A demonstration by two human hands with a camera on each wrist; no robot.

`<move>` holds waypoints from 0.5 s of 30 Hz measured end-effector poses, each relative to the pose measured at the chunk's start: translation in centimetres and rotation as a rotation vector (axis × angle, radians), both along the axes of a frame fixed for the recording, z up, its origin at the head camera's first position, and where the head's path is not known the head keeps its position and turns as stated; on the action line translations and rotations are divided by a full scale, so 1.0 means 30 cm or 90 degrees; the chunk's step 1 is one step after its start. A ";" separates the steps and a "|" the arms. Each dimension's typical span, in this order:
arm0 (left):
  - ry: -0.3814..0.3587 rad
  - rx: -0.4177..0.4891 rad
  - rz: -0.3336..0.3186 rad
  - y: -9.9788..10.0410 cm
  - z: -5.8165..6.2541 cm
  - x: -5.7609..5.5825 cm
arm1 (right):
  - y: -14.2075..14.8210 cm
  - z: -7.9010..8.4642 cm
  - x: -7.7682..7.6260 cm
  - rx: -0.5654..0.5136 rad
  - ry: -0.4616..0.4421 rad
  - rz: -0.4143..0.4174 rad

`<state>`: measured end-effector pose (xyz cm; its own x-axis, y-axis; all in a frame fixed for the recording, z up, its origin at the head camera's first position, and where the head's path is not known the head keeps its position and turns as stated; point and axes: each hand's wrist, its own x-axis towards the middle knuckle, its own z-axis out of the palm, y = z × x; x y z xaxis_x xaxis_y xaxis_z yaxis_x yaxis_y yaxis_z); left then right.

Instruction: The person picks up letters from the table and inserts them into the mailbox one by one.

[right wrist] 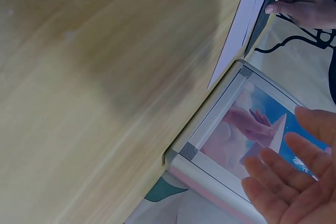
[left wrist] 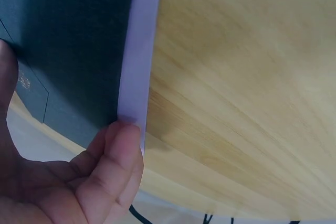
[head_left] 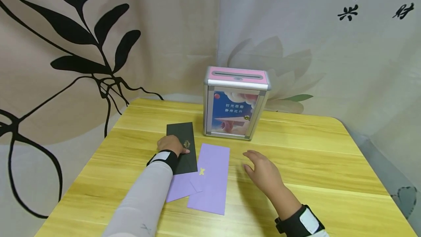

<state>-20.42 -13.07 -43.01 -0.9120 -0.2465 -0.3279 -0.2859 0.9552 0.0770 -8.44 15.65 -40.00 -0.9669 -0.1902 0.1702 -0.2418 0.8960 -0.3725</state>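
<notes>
A dark green-black envelope (head_left: 181,130) with a small gold emblem lies on the table, overlapping the purple envelopes. My left hand (head_left: 171,145) grips its left side, thumb stretched across the face and fingers at the long edge. In the left wrist view, a purple strip (left wrist: 139,61) shows along that edge, under the fingertips (left wrist: 125,139). One purple envelope (head_left: 213,178) with a gold butterfly-like mark lies to the right; another purple envelope (head_left: 181,187) is partly hidden below the dark one. My right hand (head_left: 265,173) hovers to their right, fingers loosely bent around nothing.
At the back of the wooden table (head_left: 312,142) stands a mailbox-like box (head_left: 208,112) with a pink slotted top (head_left: 236,75), a picture front and a small lock. Printed curtains (head_left: 177,28) hang behind the table.
</notes>
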 end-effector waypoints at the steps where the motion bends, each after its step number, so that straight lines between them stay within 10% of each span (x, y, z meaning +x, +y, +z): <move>1: 0.000 0.000 0.002 0.002 0.001 0.001 | 0.001 -0.001 0.001 -0.001 0.001 0.000; 9: -0.009 -0.021 0.010 0.024 0.008 0.004 | 0.009 0.001 0.006 0.000 0.004 -0.004; 15: 0.002 0.058 0.107 0.038 -0.013 -0.013 | 0.012 0.003 0.008 -0.001 0.009 0.000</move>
